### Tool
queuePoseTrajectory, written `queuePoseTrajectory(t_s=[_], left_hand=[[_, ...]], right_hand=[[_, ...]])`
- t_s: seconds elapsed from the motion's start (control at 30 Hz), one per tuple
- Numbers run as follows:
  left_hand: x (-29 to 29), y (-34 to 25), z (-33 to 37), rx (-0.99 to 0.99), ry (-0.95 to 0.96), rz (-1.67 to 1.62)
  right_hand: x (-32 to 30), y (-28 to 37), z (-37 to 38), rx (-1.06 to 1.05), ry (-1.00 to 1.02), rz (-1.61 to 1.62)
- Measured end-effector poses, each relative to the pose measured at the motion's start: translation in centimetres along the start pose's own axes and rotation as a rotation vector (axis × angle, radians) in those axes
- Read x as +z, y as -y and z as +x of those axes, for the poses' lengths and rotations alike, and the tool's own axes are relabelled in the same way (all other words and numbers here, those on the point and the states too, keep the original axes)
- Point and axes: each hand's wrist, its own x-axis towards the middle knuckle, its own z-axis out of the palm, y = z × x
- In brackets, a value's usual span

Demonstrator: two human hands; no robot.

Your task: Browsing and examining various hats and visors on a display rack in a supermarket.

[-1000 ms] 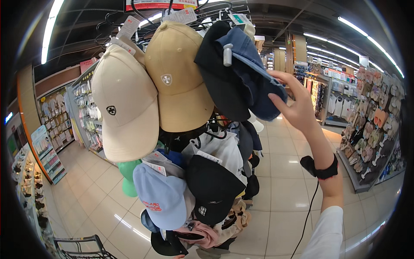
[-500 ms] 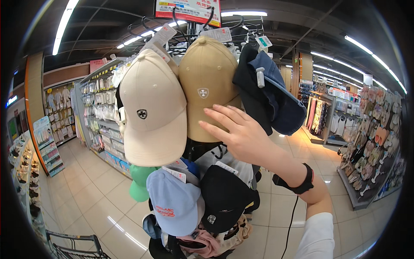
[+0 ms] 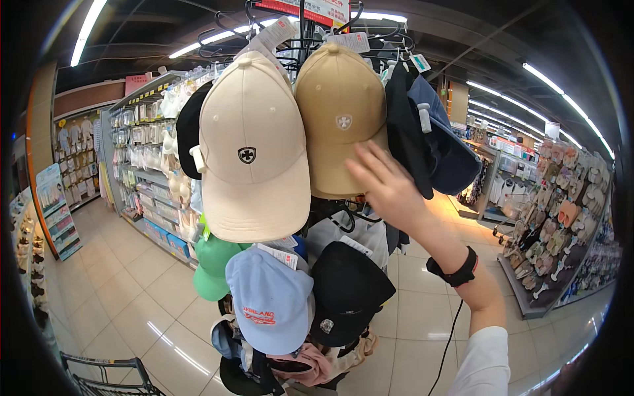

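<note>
My right hand (image 3: 389, 188) reaches in from the lower right with its fingers stretched out, slightly blurred. The fingertips lie at the brim of a tan baseball cap (image 3: 340, 86) with a pale shield emblem; whether they press on it I cannot tell. Left of it hangs a cream cap (image 3: 254, 112) with a dark shield emblem, its brim pointing down. A black cap (image 3: 190, 132) shows partly behind the cream one. To the right are a dark cap (image 3: 406, 132) and a navy cap (image 3: 454, 148) turned sideways. My left hand is out of view.
A black hook rack (image 3: 302, 33) bears the caps. Lower on it hang green (image 3: 211, 267), light blue (image 3: 269, 297) and black (image 3: 350, 284) caps. A cart (image 3: 109, 376) stands at lower left. Shelves of underwear (image 3: 148, 152) line the left, a slipper display (image 3: 555, 224) the right.
The upper caps have shifted right in view, while the lower ones have stayed nearly in place. My right hand has moved right with the tan cap. More of the black cap behind shows.
</note>
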Motion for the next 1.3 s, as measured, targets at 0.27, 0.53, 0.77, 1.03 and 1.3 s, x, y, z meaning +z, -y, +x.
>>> queuePoseTrajectory(t_s=[0.27,0.53,0.77,1.03,1.3], left_hand=[[0.0,-0.4,1.5,-0.021,0.06,0.078],[-0.2,-0.5,2.3,0.038,0.116,-0.003],[0.2,-1.1,3.5,0.03,0.205,-0.037],[0.6,2.5,3.6,-0.023,0.189,-0.039],[-0.8,3.1,3.6,-0.054,0.196,-0.092]], right_hand=[[-5.0,-3.5,-2.7,0.474,-0.352,0.447],[-5.4,-3.6,-4.0,0.593,-0.378,0.609],[-5.1,-1.0,-1.6,0.062,-0.322,-0.018],[0.6,1.4,1.6,-0.082,-0.348,-0.112],[2.1,1.7,0.7,-0.053,-0.146,-0.076]])
